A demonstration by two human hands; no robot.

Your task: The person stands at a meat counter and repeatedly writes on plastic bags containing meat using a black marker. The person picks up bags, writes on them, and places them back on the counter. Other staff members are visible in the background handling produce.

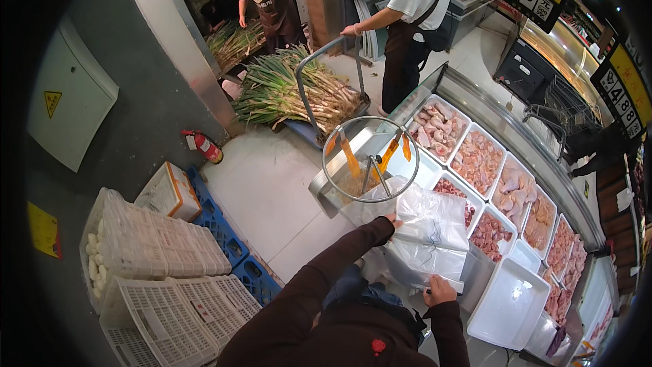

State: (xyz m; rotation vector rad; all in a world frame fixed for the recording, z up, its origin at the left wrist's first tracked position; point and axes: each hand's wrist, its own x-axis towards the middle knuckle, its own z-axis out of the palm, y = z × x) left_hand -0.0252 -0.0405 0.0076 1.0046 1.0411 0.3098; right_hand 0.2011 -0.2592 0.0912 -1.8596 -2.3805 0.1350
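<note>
A stack of clear plastic bags lies in front of me, over the near side of the meat counter. My left hand touches the stack's left edge, its fingers partly hidden by sleeve and plastic. At the stack's lower edge, my right hand is curled around a thin dark object, perhaps a pen. Just beyond the bags stands a round metal ring frame with orange-handled tongs inside its outline. To the right of my right hand is a white plastic tray, tilted.
White trays of chicken pieces fill the glass-walled counter. A flat cart of leeks stands ahead, its handle held by a person; another person stands beyond. White plastic crates, blue pallets and a fire extinguisher are left.
</note>
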